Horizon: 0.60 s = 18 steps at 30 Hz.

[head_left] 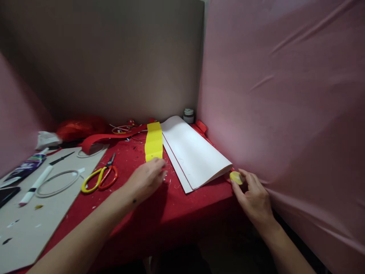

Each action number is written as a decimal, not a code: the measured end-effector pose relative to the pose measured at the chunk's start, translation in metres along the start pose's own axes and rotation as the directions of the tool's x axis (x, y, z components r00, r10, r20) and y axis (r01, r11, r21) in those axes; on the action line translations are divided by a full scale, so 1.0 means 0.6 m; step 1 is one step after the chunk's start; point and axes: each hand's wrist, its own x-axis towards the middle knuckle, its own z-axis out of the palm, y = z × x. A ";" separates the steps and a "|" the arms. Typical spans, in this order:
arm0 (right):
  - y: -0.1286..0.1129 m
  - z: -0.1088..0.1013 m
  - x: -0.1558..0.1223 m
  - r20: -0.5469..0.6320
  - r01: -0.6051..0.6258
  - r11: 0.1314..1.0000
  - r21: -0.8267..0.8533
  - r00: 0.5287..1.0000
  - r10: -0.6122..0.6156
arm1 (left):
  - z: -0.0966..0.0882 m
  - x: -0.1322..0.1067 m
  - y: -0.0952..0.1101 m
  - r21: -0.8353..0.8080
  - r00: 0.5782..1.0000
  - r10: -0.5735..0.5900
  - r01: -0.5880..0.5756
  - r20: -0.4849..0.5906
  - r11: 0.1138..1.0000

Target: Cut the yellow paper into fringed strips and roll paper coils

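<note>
My right hand (255,198) grips a small round yellowish roll that looks like tape (236,177), at the front right edge of the table. My left hand (148,177) is at the near end of a yellow ridged paper strip (154,140), its fingers curled together. Whether it pinches the strip or something small is hidden by the hand. A folded white sheet of paper (196,152) lies between my hands, its near right corner close to the roll. Left of my left hand, scissors (110,165) with one yellow and one red handle rest partly open.
On the left, a grey board (57,220) bears a white marker (35,186), a ring of pale cord (58,183) and a dark tube (25,167). A red strip (114,137) curls behind. A small jar (188,115) stands at the back. Pink cloth (285,95) walls the right.
</note>
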 end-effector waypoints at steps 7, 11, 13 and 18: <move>-0.026 -0.056 -0.043 -0.048 -0.091 0.994 0.056 0.994 0.093 | 0.051 0.067 0.235 -0.131 0.803 0.592 -0.581 0.068 0.803; -0.025 -0.086 -0.066 -0.077 -0.156 0.985 0.077 0.984 0.162 | 0.088 0.113 0.294 0.026 0.788 0.599 -0.608 0.143 0.793; -0.020 -0.095 -0.075 -0.063 -0.183 0.980 0.083 0.980 0.189 | 0.102 0.132 0.300 0.070 0.788 0.580 -0.603 0.208 0.795; -0.009 -0.099 -0.083 -0.064 -0.237 0.971 0.045 0.969 0.239 | 0.121 0.144 0.300 0.114 0.774 0.590 -0.623 0.228 0.774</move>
